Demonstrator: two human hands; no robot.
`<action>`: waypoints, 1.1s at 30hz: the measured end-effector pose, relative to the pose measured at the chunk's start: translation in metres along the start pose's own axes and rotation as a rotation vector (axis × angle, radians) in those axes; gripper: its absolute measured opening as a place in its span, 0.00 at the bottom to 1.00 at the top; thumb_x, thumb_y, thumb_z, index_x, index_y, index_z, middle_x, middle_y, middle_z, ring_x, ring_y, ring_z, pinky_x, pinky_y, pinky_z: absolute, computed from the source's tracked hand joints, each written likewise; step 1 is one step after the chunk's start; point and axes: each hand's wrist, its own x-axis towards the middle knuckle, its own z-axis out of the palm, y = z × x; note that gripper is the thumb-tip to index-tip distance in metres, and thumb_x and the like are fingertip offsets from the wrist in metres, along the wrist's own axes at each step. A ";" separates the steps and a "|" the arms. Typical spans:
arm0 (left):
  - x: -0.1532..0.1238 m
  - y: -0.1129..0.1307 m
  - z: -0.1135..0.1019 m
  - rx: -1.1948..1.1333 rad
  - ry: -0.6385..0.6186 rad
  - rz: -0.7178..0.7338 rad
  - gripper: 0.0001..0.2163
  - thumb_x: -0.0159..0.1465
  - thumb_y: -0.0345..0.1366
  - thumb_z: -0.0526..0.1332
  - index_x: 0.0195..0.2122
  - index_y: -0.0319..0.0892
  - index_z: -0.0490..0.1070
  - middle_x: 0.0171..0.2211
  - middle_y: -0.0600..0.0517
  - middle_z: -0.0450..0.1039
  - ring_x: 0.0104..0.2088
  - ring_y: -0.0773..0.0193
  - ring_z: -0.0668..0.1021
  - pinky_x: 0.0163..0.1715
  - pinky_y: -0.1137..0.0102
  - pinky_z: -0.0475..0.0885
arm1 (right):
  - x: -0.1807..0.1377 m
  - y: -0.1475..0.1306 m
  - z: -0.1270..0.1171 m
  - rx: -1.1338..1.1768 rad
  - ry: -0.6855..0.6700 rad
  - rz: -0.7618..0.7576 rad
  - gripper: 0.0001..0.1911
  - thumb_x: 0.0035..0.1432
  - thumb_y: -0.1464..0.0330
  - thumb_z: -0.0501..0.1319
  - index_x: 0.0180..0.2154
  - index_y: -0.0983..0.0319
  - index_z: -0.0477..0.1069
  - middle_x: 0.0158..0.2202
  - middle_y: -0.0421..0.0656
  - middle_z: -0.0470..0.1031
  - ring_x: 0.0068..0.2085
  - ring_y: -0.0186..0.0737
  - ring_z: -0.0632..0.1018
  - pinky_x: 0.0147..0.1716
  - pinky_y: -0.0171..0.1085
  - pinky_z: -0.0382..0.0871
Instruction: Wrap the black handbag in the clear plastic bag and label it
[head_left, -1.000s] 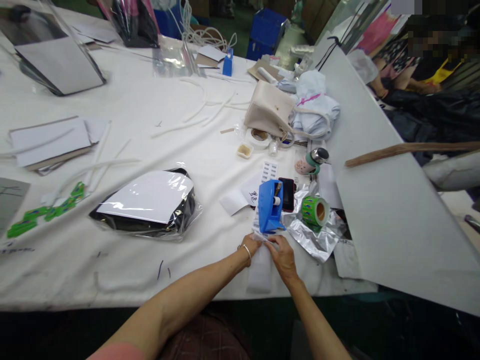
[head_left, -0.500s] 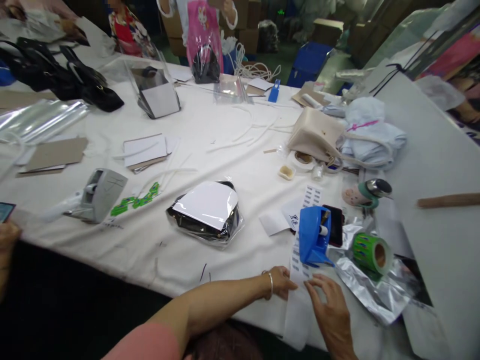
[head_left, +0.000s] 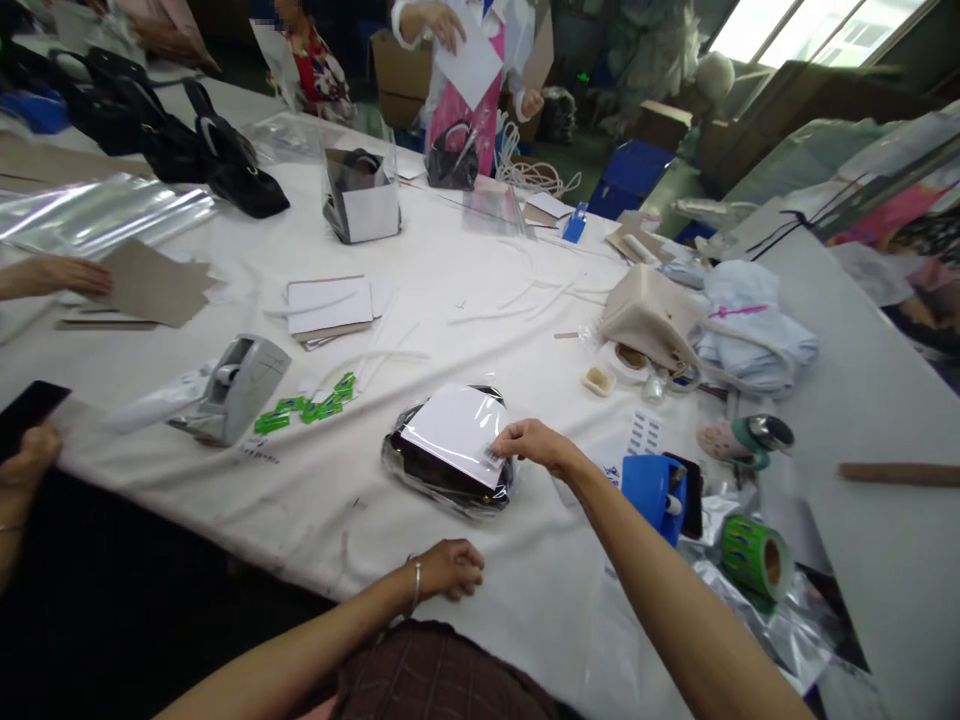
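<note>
A black handbag lies in a clear plastic bag on the white-covered table, with a white card on top of it. My right hand pinches a small printed barcode label against the lower right of that card. Close to the table's front edge rests my left hand, fingers curled in and nothing visible in them. To the right, a strip of printed labels runs under a blue tape dispenser; my right forearm hides part of it.
Near the right side are a roll of green stickers, a flask and a beige handbag. Leftward stand a grey tape dispenser and stacked cards. At far left, another person's hand touches cardboard sheets; another hand holds a phone.
My right hand has moved left from the label strip to the bagged handbag, carrying a label. My left hand has let go of the strip and moved left. A co-worker's hand now reaches the cardboard.
</note>
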 end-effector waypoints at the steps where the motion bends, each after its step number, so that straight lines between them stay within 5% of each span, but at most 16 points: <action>1: -0.005 -0.002 -0.009 -0.015 0.017 0.008 0.24 0.43 0.50 0.70 0.37 0.41 0.69 0.34 0.52 0.75 0.31 0.68 0.77 0.30 0.73 0.68 | 0.008 -0.002 0.000 -0.022 -0.013 0.026 0.13 0.37 0.61 0.70 0.22 0.63 0.74 0.21 0.37 0.74 0.27 0.33 0.69 0.30 0.34 0.62; 6: -0.020 -0.011 -0.036 -0.076 0.056 0.016 0.25 0.44 0.52 0.70 0.38 0.41 0.69 0.35 0.50 0.76 0.33 0.65 0.78 0.31 0.72 0.69 | 0.028 -0.003 -0.001 -0.099 -0.051 0.114 0.12 0.35 0.61 0.71 0.20 0.62 0.75 0.19 0.37 0.72 0.25 0.32 0.67 0.27 0.33 0.57; 19: -0.025 -0.006 -0.066 -0.067 0.018 -0.025 0.24 0.44 0.50 0.70 0.37 0.41 0.70 0.35 0.50 0.76 0.34 0.64 0.77 0.32 0.71 0.68 | 0.035 0.015 -0.002 -0.110 0.016 0.183 0.14 0.33 0.61 0.71 0.23 0.64 0.77 0.22 0.40 0.74 0.28 0.35 0.69 0.31 0.35 0.62; 29: -0.031 0.001 -0.082 -0.108 0.029 -0.011 0.25 0.38 0.51 0.71 0.34 0.41 0.69 0.32 0.52 0.74 0.29 0.67 0.75 0.31 0.71 0.68 | 0.029 0.037 0.022 -0.314 0.257 0.041 0.16 0.35 0.56 0.67 0.23 0.61 0.70 0.25 0.42 0.73 0.31 0.44 0.73 0.35 0.42 0.68; 33: -0.019 -0.011 -0.082 -0.179 0.052 -0.027 0.24 0.32 0.49 0.73 0.26 0.41 0.70 0.25 0.51 0.74 0.25 0.65 0.75 0.27 0.68 0.70 | 0.047 0.070 0.002 -0.586 0.566 -0.095 0.32 0.37 0.47 0.64 0.42 0.60 0.72 0.45 0.54 0.74 0.45 0.60 0.76 0.46 0.53 0.71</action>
